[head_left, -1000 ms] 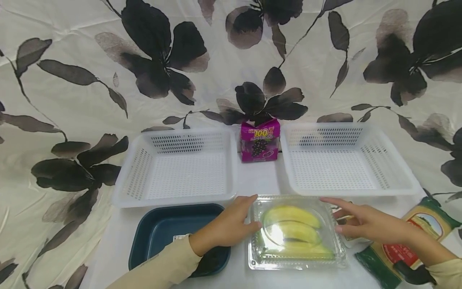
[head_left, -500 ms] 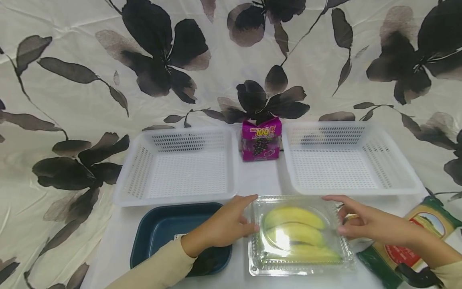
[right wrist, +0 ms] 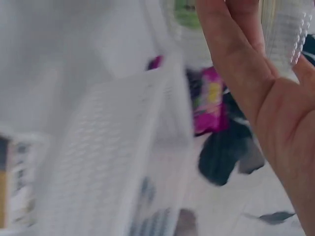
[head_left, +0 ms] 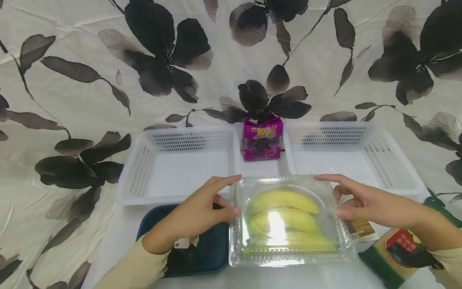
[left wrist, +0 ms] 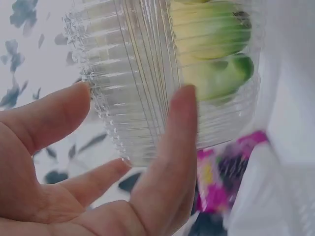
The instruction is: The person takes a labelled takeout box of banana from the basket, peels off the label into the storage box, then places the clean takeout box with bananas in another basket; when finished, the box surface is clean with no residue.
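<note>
A clear plastic clamshell box (head_left: 240, 261) with yellow bananas (head_left: 285, 200) inside is held up between my two hands, above the table. My left hand (head_left: 198, 208) grips its left side, thumb tip on the side wall and a finger stretched to the far corner. In the left wrist view, fingertips (left wrist: 183, 105) press the ribbed wall, and green banana ends (left wrist: 224, 73) show through. My right hand (head_left: 375, 204) grips the right side, thumb low on the edge and index finger along the far corner. The right wrist view shows only part of this hand (right wrist: 246, 73) at the box.
Two white perforated baskets (head_left: 180, 200) (head_left: 404, 176) stand at the back, with a purple candy bag (head_left: 262, 140) between them. A dark blue tray (head_left: 213, 261) holding a small labelled item sits under my left forearm. At right lies a green-and-tan packet (head_left: 386, 257) beside another small package (head_left: 361, 229).
Both hands have lifted the clamshell box off the table, moving it up and slightly left. The baskets, candy bag and tray have stayed put.
</note>
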